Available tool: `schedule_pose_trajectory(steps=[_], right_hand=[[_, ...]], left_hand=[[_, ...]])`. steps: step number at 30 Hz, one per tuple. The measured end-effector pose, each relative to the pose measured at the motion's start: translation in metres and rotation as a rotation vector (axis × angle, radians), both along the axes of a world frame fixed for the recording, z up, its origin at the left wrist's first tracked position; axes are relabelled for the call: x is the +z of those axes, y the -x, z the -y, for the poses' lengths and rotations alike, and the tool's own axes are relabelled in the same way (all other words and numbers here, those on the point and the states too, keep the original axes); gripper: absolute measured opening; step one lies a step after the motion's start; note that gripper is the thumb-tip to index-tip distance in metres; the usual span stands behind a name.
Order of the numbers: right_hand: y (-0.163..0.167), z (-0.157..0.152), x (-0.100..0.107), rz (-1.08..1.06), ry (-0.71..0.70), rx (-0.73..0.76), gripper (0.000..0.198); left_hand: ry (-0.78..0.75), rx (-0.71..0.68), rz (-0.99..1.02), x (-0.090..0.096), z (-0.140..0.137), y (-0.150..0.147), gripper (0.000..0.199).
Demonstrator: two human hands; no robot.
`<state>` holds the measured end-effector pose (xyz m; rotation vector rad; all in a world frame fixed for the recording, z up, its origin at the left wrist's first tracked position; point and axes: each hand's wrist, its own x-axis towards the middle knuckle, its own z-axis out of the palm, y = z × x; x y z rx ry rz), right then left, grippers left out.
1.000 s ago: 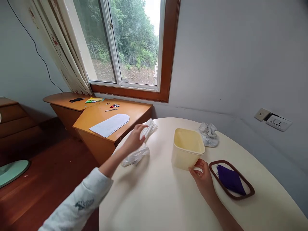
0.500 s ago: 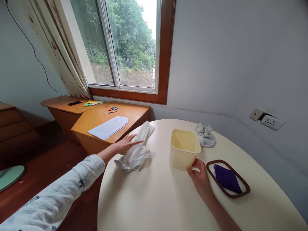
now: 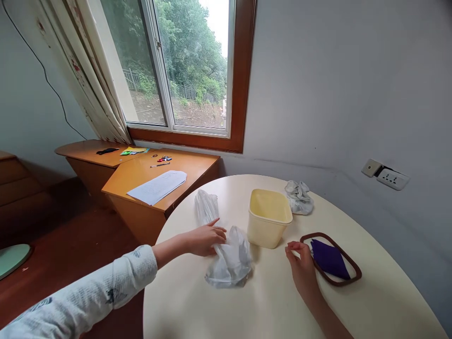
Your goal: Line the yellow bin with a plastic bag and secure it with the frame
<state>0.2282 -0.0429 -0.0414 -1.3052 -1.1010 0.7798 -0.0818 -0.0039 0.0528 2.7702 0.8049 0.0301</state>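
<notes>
My left hand (image 3: pixel 206 239) is closed around the middle of a crumpled white plastic bag (image 3: pixel 231 263). One end of the bag lies beyond the hand, and the fuller end spreads toward the table's middle. Just right of it stands a pale yellow plastic container (image 3: pixel 269 228), upright with its mouth uncovered. My right hand (image 3: pixel 302 263) hovers near the container's lower right corner, apart from it. Its fingers are curled in toward the thumb, and nothing shows in them. Close by on the right lies a brown-rimmed lid or tray (image 3: pixel 355 278) with a folded purple cloth (image 3: pixel 329 259) on it.
Another crumpled plastic bag (image 3: pixel 299 200) sits behind the container. All of this rests on a round cream table (image 3: pixel 268 310). A wooden desk (image 3: pixel 197 162) to the left holds papers (image 3: pixel 157 187), keys (image 3: pixel 164 159) and a pen (image 3: pixel 159 165). Wall sockets (image 3: pixel 392 178) are at right.
My left hand has moved right and nearer and has gripped the plastic bag, dragging it toward the container. My right hand has let go of the container's corner and drawn slightly away.
</notes>
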Motion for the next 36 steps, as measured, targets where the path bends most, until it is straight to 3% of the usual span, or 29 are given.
schedule_pose_trajectory(steps=[4,7,9,11,14,18,20,25,27,32,34,36], right_hand=[[-0.003,0.015,0.002,0.069,-0.078,-0.019,0.021],[0.003,0.033,0.015,0.29,-0.235,0.034,0.016],[0.012,0.046,0.028,0.488,-0.383,0.163,0.023],[0.022,0.057,0.038,0.68,-0.449,0.37,0.043],[0.035,0.065,0.042,0.878,-0.315,0.613,0.079],[0.04,0.064,0.036,0.99,-0.034,0.655,0.094],[0.04,0.061,0.037,1.025,0.05,0.668,0.086],[0.042,0.06,0.044,1.049,0.143,0.613,0.041],[0.041,0.061,0.046,1.033,0.136,0.586,0.032],[0.027,0.057,0.043,1.018,0.061,0.469,0.029],[0.017,0.056,0.043,1.047,-0.027,0.331,0.034],[0.011,0.058,0.046,1.091,-0.218,0.158,0.043]], left_hand=[[-0.047,0.018,0.027,-0.003,0.02,-0.022,0.024],[-0.049,0.028,0.039,-0.01,0.042,-0.045,0.04],[-0.032,0.05,0.058,-0.015,0.058,-0.062,0.059],[-0.012,0.047,0.068,-0.02,0.072,-0.075,0.071],[0.058,0.015,0.072,-0.025,0.081,-0.084,0.074],[0.135,0.122,0.106,-0.026,0.074,-0.074,0.08],[0.173,0.181,0.131,-0.027,0.068,-0.067,0.082],[0.199,0.223,0.1,-0.034,0.061,-0.056,0.101],[0.129,0.23,0.085,-0.036,0.062,-0.056,0.093],[-0.038,0.215,-0.037,-0.022,0.066,-0.061,0.021],[-0.038,0.214,-0.089,-0.014,0.064,-0.062,0.013],[-0.024,0.269,-0.137,-0.006,0.06,-0.063,0.014]])
